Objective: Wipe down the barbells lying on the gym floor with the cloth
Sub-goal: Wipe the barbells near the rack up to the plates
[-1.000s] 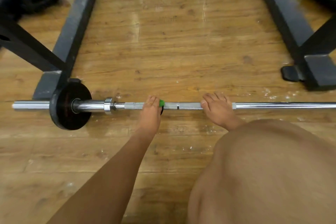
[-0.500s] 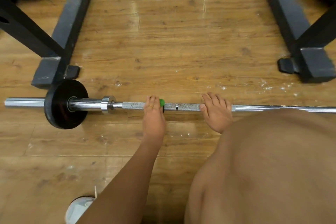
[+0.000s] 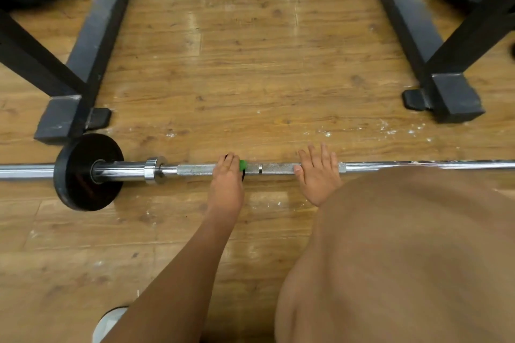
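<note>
Head view. Change since the earlier frames: slight. The scene has slid a little leftward. Both hands sit at much the same spots on the bar as half a second ago.

Brown wood-plank gym floor (image 3: pixel 250 64): an open stretch beyond the bar, between the two racks, with chalky white flecks close to the bar.

Bare bent knee (image 3: pixel 404 259): fills the lower right and hides the floor on the near side of the bar there.

Black square-tube steel rack base, left (image 3: pixel 106 25): its foot ends near the plate. The matching black rack base, right (image 3: pixel 412 36), has its foot further back from the bar.

Long chrome steel barbell (image 3: pixel 418 166): flat on the floor, long axis left to right across the whole frame, both ends past the edges. A black round weight plate (image 3: pixel 83 192) stands on edge on the left sleeve, with a chrome collar (image 3: pixel 156 170) just inboard of it.

Left hand (image 3: pixel 227 181): fingers curled over the knurled section, holding a small green cloth (image 3: pixel 243 164) against the bar. Only a corner shows at the hand's right side.

Right hand (image 3: pixel 319 175): flat, fingers straight, laid across the bar and gripping nothing. Bare knurl lies between the hands.

White shoe toe (image 3: pixel 111 320): at the bottom edge, absent a second ago.
</note>
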`<state>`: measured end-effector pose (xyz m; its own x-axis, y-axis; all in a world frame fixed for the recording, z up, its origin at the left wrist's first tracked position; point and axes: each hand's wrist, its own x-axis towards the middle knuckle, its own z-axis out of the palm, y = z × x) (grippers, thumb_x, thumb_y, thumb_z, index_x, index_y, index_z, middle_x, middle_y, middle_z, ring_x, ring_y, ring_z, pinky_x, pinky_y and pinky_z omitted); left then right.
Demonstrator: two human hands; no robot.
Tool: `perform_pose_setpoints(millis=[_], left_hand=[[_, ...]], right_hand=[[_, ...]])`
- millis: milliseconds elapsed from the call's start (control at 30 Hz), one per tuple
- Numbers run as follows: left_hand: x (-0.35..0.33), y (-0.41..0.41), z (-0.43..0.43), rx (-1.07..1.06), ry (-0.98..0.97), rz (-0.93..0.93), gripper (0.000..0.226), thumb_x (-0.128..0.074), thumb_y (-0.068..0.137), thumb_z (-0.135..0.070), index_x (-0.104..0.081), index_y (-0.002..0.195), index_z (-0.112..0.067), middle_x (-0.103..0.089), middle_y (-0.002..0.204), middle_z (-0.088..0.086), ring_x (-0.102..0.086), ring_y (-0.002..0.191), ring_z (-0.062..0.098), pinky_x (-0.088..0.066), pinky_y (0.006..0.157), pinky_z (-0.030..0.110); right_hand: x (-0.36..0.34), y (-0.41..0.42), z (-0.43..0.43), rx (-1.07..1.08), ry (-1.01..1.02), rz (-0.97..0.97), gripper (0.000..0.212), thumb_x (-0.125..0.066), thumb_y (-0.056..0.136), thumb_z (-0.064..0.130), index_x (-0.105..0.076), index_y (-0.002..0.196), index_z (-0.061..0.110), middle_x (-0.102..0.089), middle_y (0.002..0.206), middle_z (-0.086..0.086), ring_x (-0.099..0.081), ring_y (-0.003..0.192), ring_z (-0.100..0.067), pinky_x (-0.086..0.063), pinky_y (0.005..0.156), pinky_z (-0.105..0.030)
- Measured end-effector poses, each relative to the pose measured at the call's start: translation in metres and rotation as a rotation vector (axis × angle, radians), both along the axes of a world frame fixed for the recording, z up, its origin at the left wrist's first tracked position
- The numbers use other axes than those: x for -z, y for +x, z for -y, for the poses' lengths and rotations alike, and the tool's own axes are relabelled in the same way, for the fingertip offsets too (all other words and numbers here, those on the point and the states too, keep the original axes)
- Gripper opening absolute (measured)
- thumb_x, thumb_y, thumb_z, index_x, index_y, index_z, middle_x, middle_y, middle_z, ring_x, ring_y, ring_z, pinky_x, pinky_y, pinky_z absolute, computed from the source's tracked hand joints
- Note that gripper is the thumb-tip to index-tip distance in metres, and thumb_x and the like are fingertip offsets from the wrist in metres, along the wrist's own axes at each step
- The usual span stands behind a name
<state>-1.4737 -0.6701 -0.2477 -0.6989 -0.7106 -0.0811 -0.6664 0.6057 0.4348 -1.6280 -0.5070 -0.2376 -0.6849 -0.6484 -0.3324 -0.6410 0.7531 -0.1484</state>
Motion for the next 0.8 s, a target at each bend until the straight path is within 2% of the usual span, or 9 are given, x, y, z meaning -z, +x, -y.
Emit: perform_pose_setpoints(millis=[100,167,300,400,467,567,633,700,800], left_hand=[[0.003,-0.007,-0.010,0.120,0.052,0.001,0.046,-0.043,0.105,-0.008,-0.039,0.151,-0.005,-0.036,0.159,0.009,-0.019,0.152,0.025,-0.018,0.122,0.033],[0.004,-0.006,-0.012,0.159,0.046,0.010,0.047,-0.044,0.105,-0.008,-0.039,0.151,-0.006,-0.036,0.159,0.010,-0.019,0.152,0.025,-0.016,0.122,0.032],[0.006,0.011,-0.018,0.167,0.022,-0.032,0.048,-0.045,0.104,-0.008,-0.038,0.152,-0.008,-0.036,0.159,0.007,-0.016,0.153,0.021,-0.021,0.122,0.035],[0.007,0.018,-0.030,0.127,0.017,-0.077,0.049,-0.047,0.104,-0.009,-0.039,0.152,-0.009,-0.035,0.160,0.004,-0.016,0.153,0.019,-0.026,0.121,0.037],[0.009,0.019,-0.032,0.125,0.022,-0.081,0.047,-0.047,0.105,-0.009,-0.040,0.151,-0.007,-0.036,0.159,0.005,-0.017,0.153,0.021,-0.026,0.120,0.035],[0.008,0.008,-0.042,0.265,0.022,-0.072,0.044,-0.049,0.103,-0.008,-0.045,0.147,-0.004,-0.042,0.155,0.011,-0.023,0.151,0.025,-0.023,0.122,0.036],[0.006,-0.003,-0.060,0.366,0.022,-0.067,0.045,-0.049,0.103,-0.008,-0.043,0.148,-0.003,-0.040,0.156,0.012,-0.024,0.151,0.025,-0.022,0.123,0.037],[0.004,-0.011,-0.070,0.405,0.012,-0.067,0.048,-0.047,0.103,-0.008,-0.039,0.150,-0.004,-0.037,0.158,0.012,-0.022,0.151,0.025,-0.018,0.123,0.035],[0.006,-0.007,-0.065,0.392,-0.010,-0.033,0.052,-0.046,0.103,-0.006,-0.034,0.154,-0.007,-0.032,0.161,0.009,-0.020,0.152,0.022,-0.015,0.124,0.032]], right_hand=[[0.003,0.016,-0.005,0.046,0.017,-0.043,0.059,-0.009,0.107,0.046,-0.010,0.161,0.022,0.001,0.168,-0.003,0.013,0.153,-0.028,0.018,0.118,-0.039],[0.004,0.018,-0.007,0.040,0.050,-0.018,0.079,0.011,0.092,0.059,-0.007,0.161,0.023,0.002,0.168,-0.003,0.013,0.153,-0.028,0.016,0.119,-0.043],[0.008,0.014,-0.016,-0.028,0.069,0.079,0.065,-0.013,0.104,0.048,-0.001,0.160,0.018,0.009,0.168,-0.006,0.013,0.153,-0.028,0.014,0.119,-0.044],[0.009,0.031,-0.024,0.007,-0.052,-0.014,0.083,0.013,0.088,0.052,-0.008,0.161,0.019,-0.002,0.168,-0.005,0.011,0.154,-0.029,0.017,0.118,-0.044],[0.014,0.037,-0.027,0.004,-0.080,-0.022,0.089,0.017,0.084,0.052,-0.014,0.160,0.019,-0.007,0.168,-0.006,0.009,0.154,-0.030,0.017,0.119,-0.045],[0.013,0.039,-0.028,0.006,-0.100,-0.019,0.086,0.012,0.087,0.053,-0.020,0.159,0.018,-0.013,0.167,-0.007,0.006,0.154,-0.032,0.026,0.115,-0.041],[0.009,0.041,-0.030,0.003,-0.044,-0.022,0.073,0.002,0.097,0.052,-0.011,0.160,0.020,-0.005,0.168,-0.005,0.011,0.153,-0.030,0.028,0.113,-0.040],[0.005,0.037,-0.033,-0.028,-0.005,0.014,0.059,-0.016,0.108,0.042,-0.003,0.160,0.019,0.004,0.168,-0.004,0.015,0.153,-0.028,0.019,0.118,-0.041],[-0.001,0.017,-0.047,-0.085,0.056,0.134,0.061,-0.025,0.109,0.037,0.000,0.160,0.015,0.009,0.168,-0.005,0.012,0.154,-0.024,0.011,0.121,-0.044]])
